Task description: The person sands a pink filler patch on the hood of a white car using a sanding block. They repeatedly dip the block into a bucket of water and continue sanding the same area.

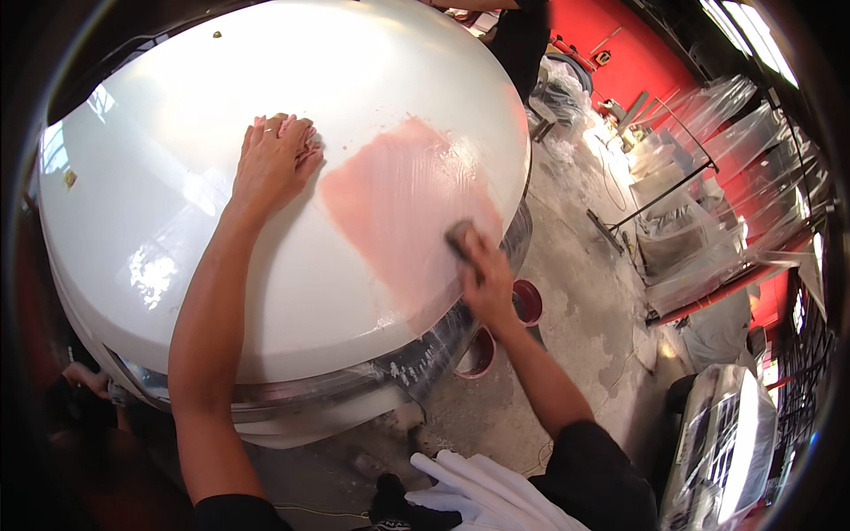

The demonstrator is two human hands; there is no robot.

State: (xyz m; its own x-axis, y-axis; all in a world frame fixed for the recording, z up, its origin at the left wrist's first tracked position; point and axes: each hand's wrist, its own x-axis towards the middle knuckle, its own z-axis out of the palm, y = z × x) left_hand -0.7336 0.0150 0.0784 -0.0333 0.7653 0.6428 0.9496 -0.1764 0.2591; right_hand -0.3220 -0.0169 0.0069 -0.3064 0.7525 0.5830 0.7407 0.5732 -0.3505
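A white, glossy car panel (292, 292) curves across the left and middle of the view. Smeared over its right side is a wet pink patch (407, 186) with streaks. My left hand (273, 168) presses on the white surface left of the patch, its fingers closed over a crumpled pink cloth (305, 133). At the patch's lower right edge, my right hand (489, 274) grips a small dark sanding pad (458, 239) that touches the panel. The pad's underside is hidden.
Two dark red buckets (528, 303) stand on the concrete floor (575, 354) beside the car. Another person's hand (84, 379) shows at the lower left, and a dark sleeve (521, 44) at the top. Plastic-draped parts (682, 212) and a car bumper (722, 451) lie right.
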